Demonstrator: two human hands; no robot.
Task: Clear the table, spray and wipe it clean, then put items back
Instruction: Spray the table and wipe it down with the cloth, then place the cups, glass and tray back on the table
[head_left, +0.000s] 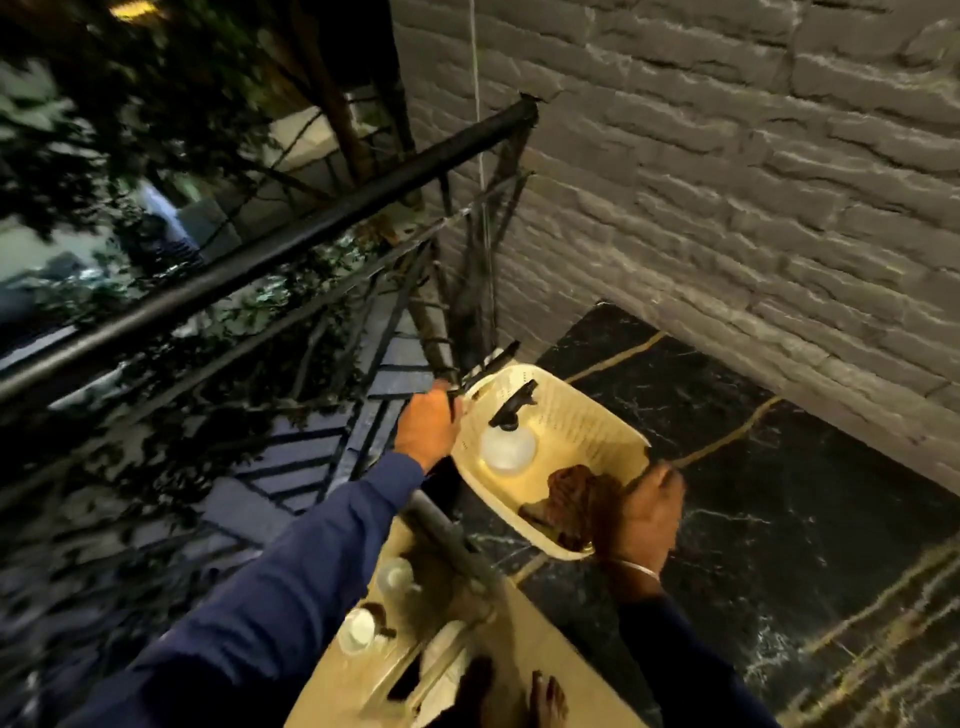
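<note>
I hold a cream plastic basket (582, 415) with both hands, above the black marble floor. My left hand (428, 428) is closed on its far left rim, beside a dark handle. My right hand (641, 514) grips the near right rim. Inside the basket a clear spray bottle (506, 447) with a black trigger head lies next to a crumpled brown cloth (569, 493). Below the basket, at the bottom of the view, is a beige table top (540, 623) with two small clear bottles (395, 574) (358, 629) on it.
A black metal railing (291, 244) runs diagonally on the left, with foliage behind it. A grey stone wall (727, 182) stands on the right. Black marble floor (779, 493) with gold veins lies beneath. Bare feet (548, 696) show at the bottom edge.
</note>
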